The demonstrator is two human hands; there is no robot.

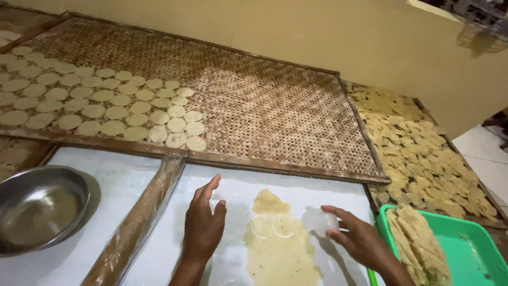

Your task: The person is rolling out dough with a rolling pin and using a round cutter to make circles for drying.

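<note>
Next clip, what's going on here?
A person is cutting rounds from a dough sheet on a white surface. The right hand holds a small clear cutter beside two rings already pressed into the dough; the left hand rests flat next to it. A wrapped rolling pin lies to the left. Cut rounds fill part of the woven tray behind.

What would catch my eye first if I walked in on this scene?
Probably the big woven tray, its left part lined with neat rows of pale dough rounds. Below it, the right hand holds a small clear cup beside a flattened dough sheet already marked with two circles.
</note>
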